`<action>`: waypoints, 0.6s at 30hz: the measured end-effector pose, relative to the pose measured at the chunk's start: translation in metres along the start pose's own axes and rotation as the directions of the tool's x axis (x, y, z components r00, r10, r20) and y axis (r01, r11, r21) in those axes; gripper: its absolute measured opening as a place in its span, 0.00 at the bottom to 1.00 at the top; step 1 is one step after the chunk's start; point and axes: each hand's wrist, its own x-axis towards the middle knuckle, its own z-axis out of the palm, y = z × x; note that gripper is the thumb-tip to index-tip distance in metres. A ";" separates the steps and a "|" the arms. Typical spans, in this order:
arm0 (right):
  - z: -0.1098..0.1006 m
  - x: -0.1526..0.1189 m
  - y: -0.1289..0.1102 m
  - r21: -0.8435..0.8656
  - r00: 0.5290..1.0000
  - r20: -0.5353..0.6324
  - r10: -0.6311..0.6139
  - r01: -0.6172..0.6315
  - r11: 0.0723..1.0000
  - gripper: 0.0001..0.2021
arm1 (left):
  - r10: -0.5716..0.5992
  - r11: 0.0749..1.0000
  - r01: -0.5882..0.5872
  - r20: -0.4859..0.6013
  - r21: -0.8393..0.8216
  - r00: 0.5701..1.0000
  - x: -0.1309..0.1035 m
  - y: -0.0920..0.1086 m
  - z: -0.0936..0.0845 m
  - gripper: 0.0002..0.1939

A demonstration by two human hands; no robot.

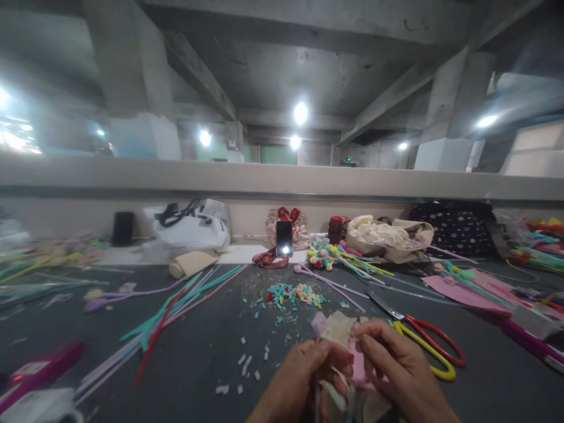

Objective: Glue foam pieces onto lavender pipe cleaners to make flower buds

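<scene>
At the lower middle, both hands are on a small bundle of crumpled cream and pink wrapping (359,367), with a fuzzy lilac tip (319,323) poking out at its upper left. My left hand (304,373) is closed around the bundle's left side, where thin clear or pale strips hang below. On the other side, my right hand (396,367) pinches the wrapping's edge between thumb and fingers. Part of the bundle is hidden by the fingers. Scissors (425,338) with red and yellow handles lie to the right of my right hand.
Small cut pieces (291,295) in several colours lie ahead, with white bits (247,364) at left. Fuzzy stems (176,308) spread leftward. Behind stand a phone (284,238), stem flowers (324,252) and a cloth bag (388,238). Pink sheets (471,291) lie right.
</scene>
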 end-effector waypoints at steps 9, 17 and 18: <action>0.029 -0.005 -0.004 0.358 0.947 0.259 0.190 -0.277 0.892 0.18 | 0.078 0.986 -0.038 -0.240 0.165 0.968 -0.009 0.023 0.007 0.26; 0.026 0.001 0.002 0.632 0.932 0.292 0.213 -0.356 0.689 0.14 | 0.112 0.985 -0.080 -0.214 0.152 0.970 -0.011 0.021 0.007 0.23; 0.026 0.001 0.003 0.643 0.933 0.295 0.208 -0.354 0.679 0.13 | 0.103 0.986 -0.072 -0.206 0.152 0.973 -0.012 0.021 0.006 0.24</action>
